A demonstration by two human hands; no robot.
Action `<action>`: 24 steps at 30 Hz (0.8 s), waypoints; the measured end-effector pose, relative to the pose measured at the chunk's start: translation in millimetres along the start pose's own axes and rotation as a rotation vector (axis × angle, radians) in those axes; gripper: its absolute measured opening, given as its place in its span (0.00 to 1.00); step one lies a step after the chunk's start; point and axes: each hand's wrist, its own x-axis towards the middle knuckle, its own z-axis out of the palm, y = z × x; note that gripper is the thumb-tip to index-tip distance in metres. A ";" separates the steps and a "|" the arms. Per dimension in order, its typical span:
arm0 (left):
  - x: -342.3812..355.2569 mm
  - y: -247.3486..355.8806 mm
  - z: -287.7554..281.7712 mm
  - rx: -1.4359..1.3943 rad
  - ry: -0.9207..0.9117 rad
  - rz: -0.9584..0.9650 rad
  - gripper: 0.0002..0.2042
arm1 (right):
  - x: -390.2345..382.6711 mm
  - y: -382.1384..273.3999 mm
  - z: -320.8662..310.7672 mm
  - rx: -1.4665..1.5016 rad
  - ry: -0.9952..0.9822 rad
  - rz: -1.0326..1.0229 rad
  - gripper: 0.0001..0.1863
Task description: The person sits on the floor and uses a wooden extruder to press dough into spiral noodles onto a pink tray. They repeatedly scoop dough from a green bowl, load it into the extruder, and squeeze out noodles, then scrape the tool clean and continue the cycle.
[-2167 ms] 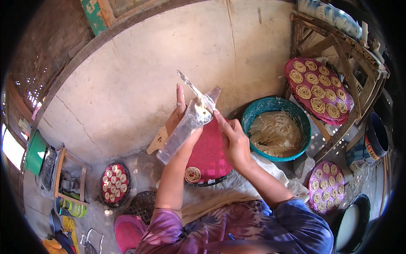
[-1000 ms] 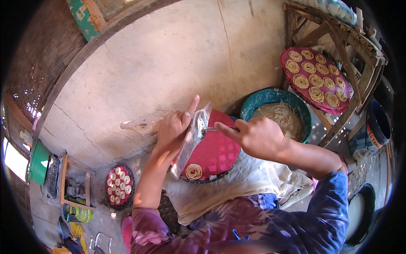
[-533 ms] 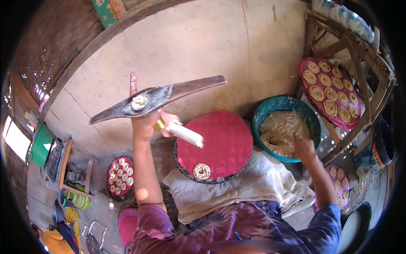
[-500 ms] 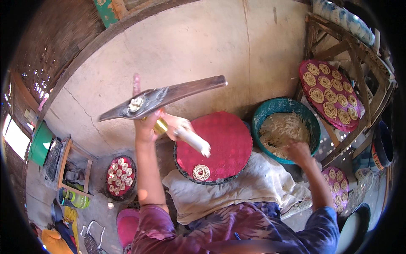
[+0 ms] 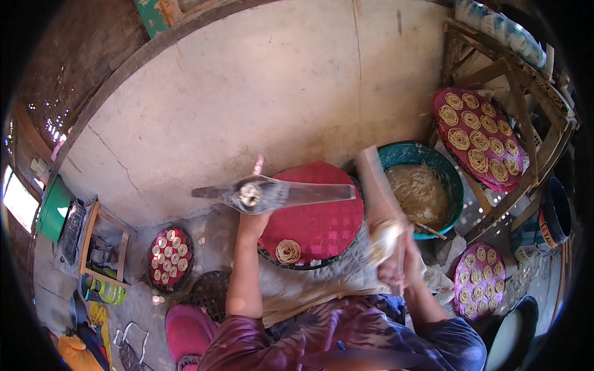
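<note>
By the red tray (image 5: pixel 315 232), left-hand grip (image 5: pixel 253 221) holds the two-handled press (image 5: pixel 275 193) with dough (image 5: pixel 250 195), right-hand grip (image 5: pixel 399 269) a blurred plunger-like piece (image 5: pixel 383 235), best kept square to it.

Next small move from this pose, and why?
Probably bring the plunger in the right hand across and line it up with the press body. Pale dough shows in the body's opening, which faces the camera in the left hand, and the two parts are apart. Blur hides the plunger's exact tilt.
</note>
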 end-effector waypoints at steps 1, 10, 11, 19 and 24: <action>-5.0 -0.6 -2.8 0.449 -0.022 0.022 0.49 | -10.2 -13.9 9.0 -0.121 0.312 -0.148 0.44; -39.7 4.4 50.3 -0.025 -0.786 -0.012 0.55 | 23.0 -50.7 41.9 -0.855 0.415 -0.304 0.40; -41.9 4.2 52.8 -0.037 -0.746 -0.045 0.54 | 26.8 -48.8 39.5 -0.882 0.426 -0.364 0.39; -45.6 -8.3 43.6 0.199 -0.772 0.007 0.43 | 29.7 -46.9 32.1 -0.887 0.413 -0.288 0.38; -47.5 -2.3 45.4 0.366 -0.547 0.116 0.49 | 19.5 -35.2 47.0 -1.089 0.391 -0.438 0.43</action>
